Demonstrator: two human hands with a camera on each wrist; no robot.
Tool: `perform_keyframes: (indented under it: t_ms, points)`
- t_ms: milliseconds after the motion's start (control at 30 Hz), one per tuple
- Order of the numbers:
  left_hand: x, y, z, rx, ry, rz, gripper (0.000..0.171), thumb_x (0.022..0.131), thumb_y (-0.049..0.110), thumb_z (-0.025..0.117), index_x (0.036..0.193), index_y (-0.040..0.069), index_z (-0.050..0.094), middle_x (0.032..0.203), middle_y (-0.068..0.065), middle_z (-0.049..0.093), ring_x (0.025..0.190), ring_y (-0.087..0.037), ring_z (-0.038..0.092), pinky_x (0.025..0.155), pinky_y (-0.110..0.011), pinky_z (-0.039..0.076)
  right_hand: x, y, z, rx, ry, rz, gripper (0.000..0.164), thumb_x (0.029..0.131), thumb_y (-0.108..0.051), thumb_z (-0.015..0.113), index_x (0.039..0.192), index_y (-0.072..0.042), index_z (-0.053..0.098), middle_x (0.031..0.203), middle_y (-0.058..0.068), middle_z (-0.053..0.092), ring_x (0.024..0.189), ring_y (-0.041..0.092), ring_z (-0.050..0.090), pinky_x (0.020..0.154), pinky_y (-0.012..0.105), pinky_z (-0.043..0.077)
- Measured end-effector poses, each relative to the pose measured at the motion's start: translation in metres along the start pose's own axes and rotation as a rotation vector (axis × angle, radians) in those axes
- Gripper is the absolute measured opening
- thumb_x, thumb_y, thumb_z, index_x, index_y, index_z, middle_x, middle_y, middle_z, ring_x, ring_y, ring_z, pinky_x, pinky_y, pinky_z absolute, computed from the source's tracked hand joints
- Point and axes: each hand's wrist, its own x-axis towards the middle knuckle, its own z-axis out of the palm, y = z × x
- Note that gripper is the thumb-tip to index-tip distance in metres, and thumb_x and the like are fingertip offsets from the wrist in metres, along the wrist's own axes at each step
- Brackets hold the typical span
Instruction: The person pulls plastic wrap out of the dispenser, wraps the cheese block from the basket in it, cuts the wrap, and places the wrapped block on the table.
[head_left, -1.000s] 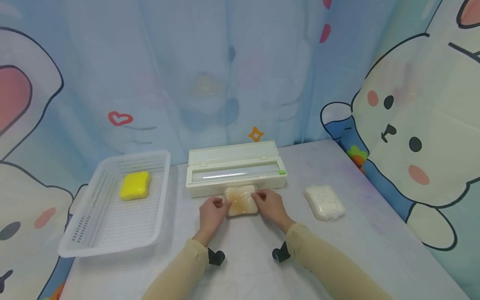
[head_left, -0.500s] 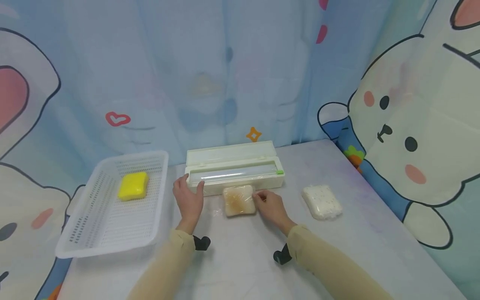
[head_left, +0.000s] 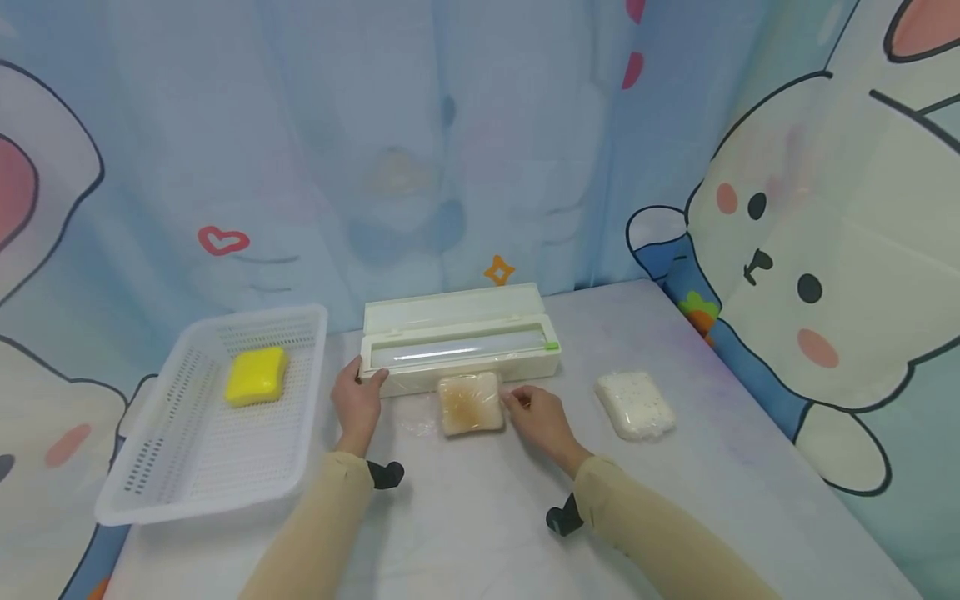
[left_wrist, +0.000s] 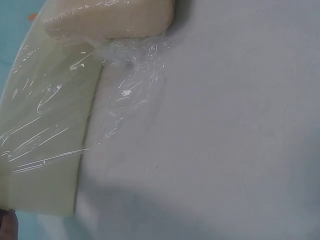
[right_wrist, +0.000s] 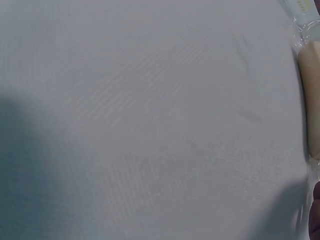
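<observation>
A toast-like bread slice (head_left: 471, 404) lies on the table under clear cling film, against the front of a cream cling film dispenser (head_left: 450, 367) with its lid raised. My left hand (head_left: 357, 410) grips the dispenser's left front corner, thumb at the front and fingers at the end. In the left wrist view, cling film (left_wrist: 50, 125) stretches in creases from the bread over the dispenser's front; only a bit of finger shows at the lower left. My right hand (head_left: 542, 423) pinches the film's edge just right of the bread, thumb against forefinger.
A white perforated basket (head_left: 300, 467) stands at the left with a yellow block (head_left: 257, 377) in it. To the right lies a speckled white slab (head_left: 636, 405) wrapped in film. A patterned curtain (head_left: 337, 167) hangs behind the table.
My left hand has let go of the bread's left side, moved left and taken hold of the dispenser's left end. My right hand has stayed at the bread's right edge. The head view has shifted slightly.
</observation>
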Motion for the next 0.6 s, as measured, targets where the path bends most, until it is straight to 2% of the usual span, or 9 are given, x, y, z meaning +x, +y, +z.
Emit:
perform_keyframes:
  t_ms: [233,333,467,600]
  points:
    - [0.003,-0.001,-0.002,-0.002,-0.006,0.003,0.052,0.096,0.017,0.071,0.143,0.000,0.056,0.140,-0.022,0.062,0.129,-0.035,0.059,0.108,-0.049,0.049,0.000,0.001,-0.002,-0.002,-0.019,0.008,0.032,0.102,-0.029,0.060,0.115,-0.001,0.071,0.106,0.012,0.073,0.095,0.023,0.066,0.087,0.042,0.057]
    - [0.005,-0.002,-0.003,0.001,-0.020,0.004,0.055,0.095,0.016,0.072,0.144,-0.001,0.055,0.143,-0.022,0.060,0.134,-0.036,0.057,0.111,-0.049,0.048,0.002,0.002,-0.008,-0.015,-0.031,-0.005,0.033,0.103,-0.029,0.059,0.117,-0.001,0.070,0.108,0.013,0.073,0.097,0.024,0.066,0.089,0.043,0.057]
    - [0.009,-0.003,-0.003,0.004,-0.034,0.011,0.061,0.093,0.015,0.075,0.146,-0.005,0.051,0.146,-0.024,0.056,0.138,-0.036,0.053,0.113,-0.048,0.046,0.008,0.001,-0.027,-0.052,-0.021,-0.053,0.030,0.104,-0.026,0.059,0.117,-0.001,0.070,0.107,0.012,0.073,0.094,0.023,0.066,0.084,0.041,0.058]
    - [0.011,-0.002,-0.005,0.011,-0.033,0.015,0.063,0.091,0.014,0.077,0.144,-0.006,0.051,0.145,-0.025,0.056,0.136,-0.037,0.055,0.111,-0.047,0.049,0.025,-0.005,-0.058,-0.087,0.027,-0.131,0.023,0.103,-0.020,0.061,0.113,-0.001,0.070,0.100,0.013,0.071,0.086,0.022,0.062,0.076,0.035,0.055]
